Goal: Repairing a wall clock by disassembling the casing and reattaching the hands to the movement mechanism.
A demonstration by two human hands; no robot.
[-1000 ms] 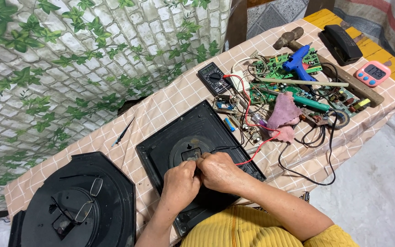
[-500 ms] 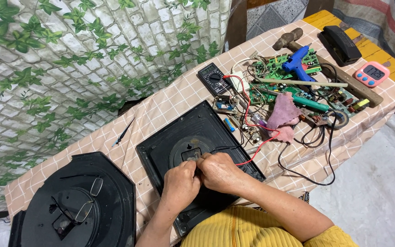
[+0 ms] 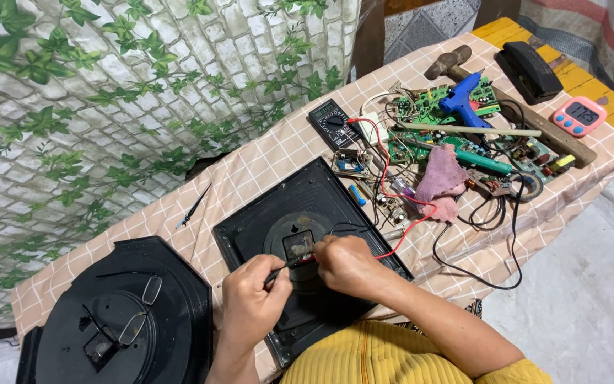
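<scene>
Together, left hand (image 3: 254, 302) and right hand (image 3: 346, 263) pinch thin probes (image 3: 300, 262) on the square black plastic panel (image 3: 307, 213).

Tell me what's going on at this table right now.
A person in a yellow top holds two probes to the middle of a black square panel on the checked tablecloth. The left hand holds a dark probe, the right hand a red-tipped one, its red wire running to a black multimeter. Circuit boards, a blue glue gun and a hammer lie beyond.
</scene>
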